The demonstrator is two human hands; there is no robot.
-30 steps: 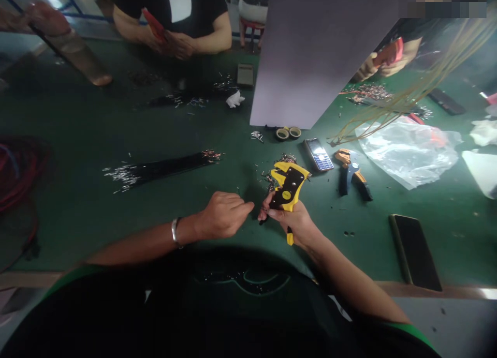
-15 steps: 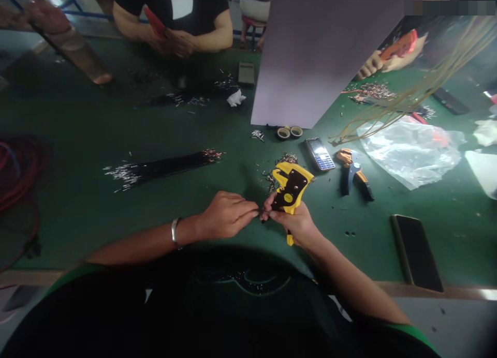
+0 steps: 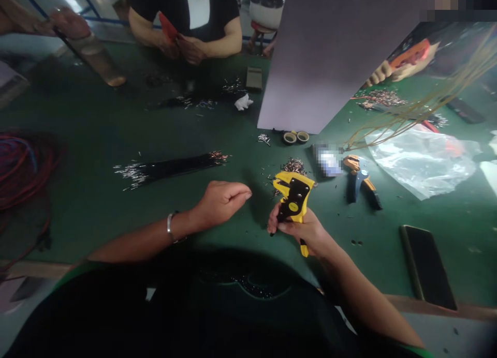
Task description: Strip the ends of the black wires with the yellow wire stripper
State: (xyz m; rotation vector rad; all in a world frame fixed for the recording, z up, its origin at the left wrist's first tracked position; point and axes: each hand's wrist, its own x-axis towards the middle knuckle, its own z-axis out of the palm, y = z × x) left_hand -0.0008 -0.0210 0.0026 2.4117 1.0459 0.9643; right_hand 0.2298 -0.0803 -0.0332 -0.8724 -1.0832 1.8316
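Observation:
My right hand (image 3: pixel 300 230) grips a yellow-and-black automatic wire stripper (image 3: pixel 294 200) by its handle, with the jaws pointing up and away from me. My left hand (image 3: pixel 219 203) is closed, its fingertips pointing toward the stripper with a small gap between them. Nothing shows in its fingers. Beyond the stripper lies a small heap of cut wire scraps (image 3: pixel 294 166). To the left on the green mat (image 3: pixel 97 234) is a bundle of black wires (image 3: pixel 171 167) with bare metal ends. An orange-and-blue wire stripper (image 3: pixel 359 179) rests to the right.
A blurred phone (image 3: pixel 328 160), tape rolls (image 3: pixel 295 137), a plastic bag (image 3: pixel 421 161) and a black smartphone (image 3: pixel 427 267) lie on the mat. A grey panel (image 3: pixel 334 53) stands ahead. A co-worker's hands (image 3: pixel 186 48) work beyond it. Red cables (image 3: pixel 23 172) lie left.
My left hand has drawn back leftward from the stripper and closed. The stripper now stands more upright in my right hand, and the whole view has shifted slightly.

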